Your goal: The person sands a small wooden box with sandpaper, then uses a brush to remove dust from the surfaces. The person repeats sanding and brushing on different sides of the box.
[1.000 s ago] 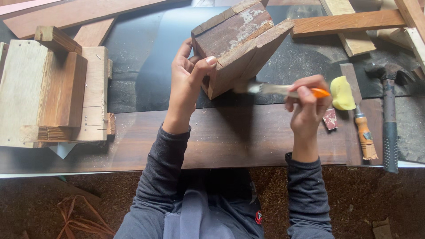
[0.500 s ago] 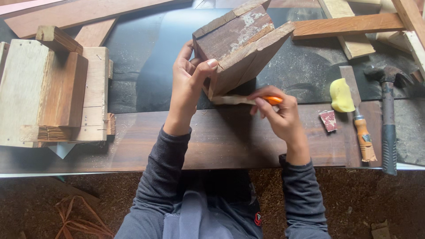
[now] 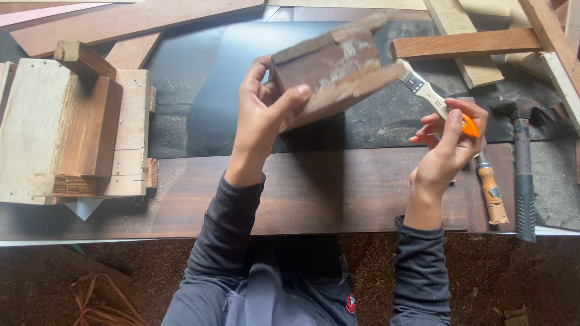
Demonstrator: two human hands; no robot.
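Left hand [image 3: 263, 115] clamped on a small worn wooden box [image 3: 332, 66], thumb across the near face and fingers wrapped round the far side, lifting it tilted above the dark sheet on the counter [image 3: 314, 193]. Right hand [image 3: 450, 145] closed on the white, orange-tipped handle of a small paintbrush [image 3: 432, 96], bristles touching the right end of the box. Box blurred, streaked with pale patches on its brown side.

To the right, on the counter: a hammer [image 3: 522, 157] with a dark head and long handle, and just beside it a wooden-handled chisel [image 3: 490, 193], partly hidden behind the right hand. To the left, well apart from both hands: a larger assembly of pale and brown boards [image 3: 66, 133]. Along the far edge: loose planks [image 3: 127, 21] and offcuts, lying at angles.
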